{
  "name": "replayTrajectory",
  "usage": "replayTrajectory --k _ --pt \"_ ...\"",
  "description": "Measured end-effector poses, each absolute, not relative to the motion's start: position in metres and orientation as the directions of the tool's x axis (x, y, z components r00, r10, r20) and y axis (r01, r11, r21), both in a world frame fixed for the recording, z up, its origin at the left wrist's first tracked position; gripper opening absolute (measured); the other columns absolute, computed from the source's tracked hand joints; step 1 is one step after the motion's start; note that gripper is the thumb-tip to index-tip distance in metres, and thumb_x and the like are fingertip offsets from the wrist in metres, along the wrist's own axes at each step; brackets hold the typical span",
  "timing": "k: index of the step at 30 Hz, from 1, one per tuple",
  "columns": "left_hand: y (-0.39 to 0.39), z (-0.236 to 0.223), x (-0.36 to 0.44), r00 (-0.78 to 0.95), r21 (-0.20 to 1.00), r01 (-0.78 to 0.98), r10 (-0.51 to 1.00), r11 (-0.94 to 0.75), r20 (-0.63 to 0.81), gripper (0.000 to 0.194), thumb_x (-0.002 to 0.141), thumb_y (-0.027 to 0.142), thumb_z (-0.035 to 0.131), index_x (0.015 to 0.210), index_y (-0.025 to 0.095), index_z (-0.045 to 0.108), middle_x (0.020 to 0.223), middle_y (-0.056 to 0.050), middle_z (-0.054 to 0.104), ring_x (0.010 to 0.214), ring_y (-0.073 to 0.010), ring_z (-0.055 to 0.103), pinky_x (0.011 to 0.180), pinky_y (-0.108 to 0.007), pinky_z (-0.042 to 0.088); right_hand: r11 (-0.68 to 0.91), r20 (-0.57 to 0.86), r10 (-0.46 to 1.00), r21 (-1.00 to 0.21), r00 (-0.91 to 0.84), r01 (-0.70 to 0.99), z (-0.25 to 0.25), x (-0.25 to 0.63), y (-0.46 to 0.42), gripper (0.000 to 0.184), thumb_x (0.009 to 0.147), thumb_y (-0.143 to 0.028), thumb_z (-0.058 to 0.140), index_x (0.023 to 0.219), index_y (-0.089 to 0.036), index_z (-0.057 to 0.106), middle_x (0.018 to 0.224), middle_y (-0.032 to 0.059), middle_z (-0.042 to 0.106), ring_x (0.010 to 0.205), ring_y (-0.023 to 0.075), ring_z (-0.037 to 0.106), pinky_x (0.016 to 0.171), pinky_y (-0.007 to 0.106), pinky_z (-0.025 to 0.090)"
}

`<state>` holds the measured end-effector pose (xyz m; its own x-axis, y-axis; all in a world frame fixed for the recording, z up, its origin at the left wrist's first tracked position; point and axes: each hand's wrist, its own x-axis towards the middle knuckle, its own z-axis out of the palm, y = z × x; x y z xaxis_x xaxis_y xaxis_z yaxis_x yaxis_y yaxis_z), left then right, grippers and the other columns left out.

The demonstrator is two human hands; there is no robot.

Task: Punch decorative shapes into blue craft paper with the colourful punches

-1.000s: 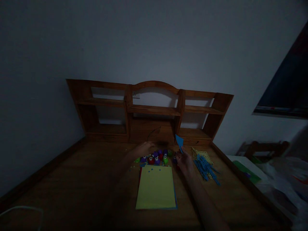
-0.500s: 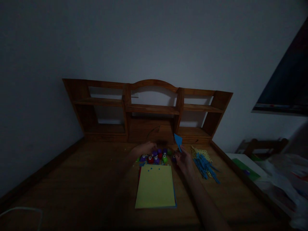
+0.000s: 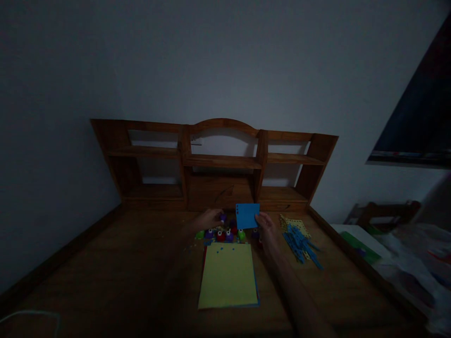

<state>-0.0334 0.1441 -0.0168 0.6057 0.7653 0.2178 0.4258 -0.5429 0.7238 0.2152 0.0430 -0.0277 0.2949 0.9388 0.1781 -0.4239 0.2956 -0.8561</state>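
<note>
My right hand (image 3: pixel 267 229) pinches a small blue paper card (image 3: pixel 247 215) by its right edge and holds it upright, face toward me, above a cluster of small coloured craft punches (image 3: pixel 229 232). My left hand (image 3: pixel 208 218) rests closed at the left end of that cluster, fingers curled on a purple punch; the dim light hides the grip. A stack of coloured paper with a yellow sheet (image 3: pixel 228 274) on top lies in front of the punches.
A pile of blue paper strips (image 3: pixel 299 241) on a yellow punched sheet lies to the right. A wooden shelf unit (image 3: pixel 218 162) stands at the desk's back against the wall. A chair and plastic-covered items (image 3: pixel 405 249) are at the right. The room is very dark.
The blue card has turned from edge-on to flat toward me and shifted left. My left hand has crept slightly right into the punches.
</note>
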Motion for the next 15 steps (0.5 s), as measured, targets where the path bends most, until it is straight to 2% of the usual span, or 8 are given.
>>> replayTrajectory --k 3,5,9,12,15 --pt "0.141 -0.007 -0.045 0.5 0.793 0.359 0.819 -0.492 0.282 0.035 0.07 0.033 0.071 0.101 0.017 0.063 0.088 -0.006 0.067 0.077 -0.0205 0.063 0.07 -0.029 0.047 0.33 0.225 0.916 -0.893 0.331 -0.306 -0.027 0.211 0.041 0.029 0.07 -0.038 0.072 0.093 -0.022 0.061 0.078 0.0005 0.068 0.063 0.0147 0.058 0.055 0.023 0.043" --pt "0.136 0.001 -0.052 0.425 0.856 0.258 0.848 -0.449 0.316 0.037 0.069 0.037 0.072 0.098 0.016 0.062 0.093 -0.008 0.067 0.084 -0.0212 0.063 0.077 -0.031 0.048 0.328 0.227 0.917 -0.898 0.327 -0.295 -0.027 0.209 0.04 0.03 0.07 -0.039 0.072 0.092 -0.022 0.062 0.076 0.0006 0.067 0.061 0.0147 0.058 0.052 0.023 0.041" --pt "0.112 0.008 -0.061 0.342 0.97 -0.119 0.909 -0.211 0.24 0.039 0.071 0.039 0.073 0.099 0.014 0.06 0.101 -0.01 0.065 0.094 -0.0234 0.062 0.084 -0.035 0.049 0.309 0.223 0.926 -0.911 0.304 -0.273 -0.025 0.205 0.036 0.033 0.069 -0.041 0.073 0.091 -0.021 0.062 0.075 0.0017 0.068 0.06 0.0152 0.059 0.05 0.022 0.041" --pt "0.091 0.001 -0.062 0.227 0.922 -0.381 0.961 -0.062 0.158 0.034 0.073 0.034 0.071 0.1 0.016 0.061 0.097 -0.009 0.066 0.089 -0.0236 0.064 0.084 -0.036 0.05 0.304 0.217 0.926 -0.914 0.309 -0.268 -0.026 0.201 0.034 0.034 0.067 -0.043 0.073 0.091 -0.021 0.062 0.078 0.0023 0.068 0.064 0.0157 0.06 0.053 0.023 0.044" --pt "0.076 -0.011 -0.059 0.173 0.831 -0.556 0.978 -0.002 0.118 0.024 0.074 0.027 0.07 0.095 0.019 0.063 0.093 -0.007 0.067 0.087 -0.0228 0.065 0.086 -0.036 0.049 0.31 0.222 0.922 -0.914 0.317 -0.262 -0.028 0.198 0.033 0.03 0.068 -0.041 0.073 0.089 -0.022 0.063 0.08 0.0009 0.068 0.066 0.0143 0.061 0.056 0.022 0.046"
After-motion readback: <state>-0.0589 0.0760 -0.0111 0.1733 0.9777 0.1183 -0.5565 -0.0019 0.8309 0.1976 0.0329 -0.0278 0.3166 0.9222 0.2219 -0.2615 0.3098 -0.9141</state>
